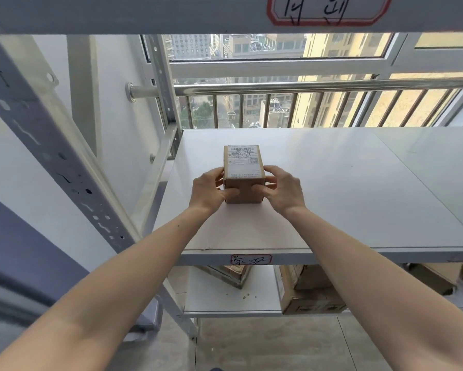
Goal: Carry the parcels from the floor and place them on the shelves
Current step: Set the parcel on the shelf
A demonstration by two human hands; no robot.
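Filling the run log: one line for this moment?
place | both hands: left, right grip parcel | resting on shelf

Bright daylight, wide-angle view

Sun enters through the window (278, 84) behind, washing the white shelf (332, 188) with soft glare; shadows are faint, the frame's edges bow and smear, and the lower corners blur slightly.

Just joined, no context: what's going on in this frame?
A person is shelving parcels. Both hands, left hand and right hand, grip a small cardboard parcel by its sides; it sits on the white middle shelf, label up, near the left end. Nothing else is visible on that shelf. More boxes sit on the shelf below.
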